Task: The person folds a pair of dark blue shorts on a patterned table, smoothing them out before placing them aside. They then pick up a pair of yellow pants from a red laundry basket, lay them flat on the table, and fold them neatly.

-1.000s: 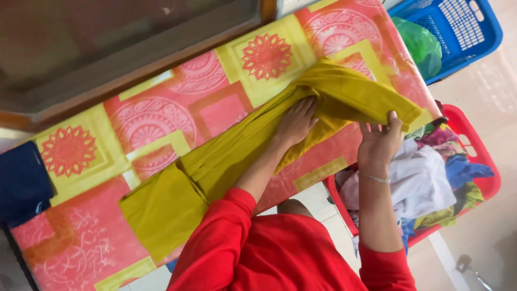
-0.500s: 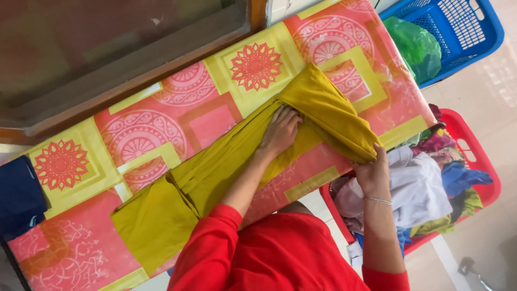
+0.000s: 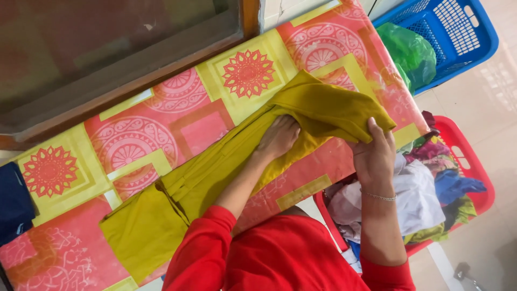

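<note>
Cloth (image 3: 226,178), mustard yellow, lies in a long band slantwise across the surface (image 3: 134,145), from its near left part up toward the far right corner. The right end is folded back over itself, forming a raised flap near the right edge.

Left hand (image 3: 278,137) rests flat on the cloth, palm down, fingers extended under the lip of the folded flap; it presses, gripping nothing. Right hand (image 3: 374,156) has its grip closed on the flap's edge at the near right edge of the surface, fingers over the fold, thumb side hidden beneath.

Surroundings: the surface cover is patterned in red, pink and yellow. A dark blue item (image 3: 13,202) sits at the left edge, cut off by the frame. Beyond the far edge runs a wooden window frame (image 3: 161,70). On the floor past the right edge stand a blue basket (image 3: 458,32) holding a green bag (image 3: 412,54), and a red basket (image 3: 468,172) of mixed laundry (image 3: 414,199), partly screened by the right forearm.

A red sleeve (image 3: 204,253) and torso hide the near edge of the surface and the cloth's lower border.
</note>
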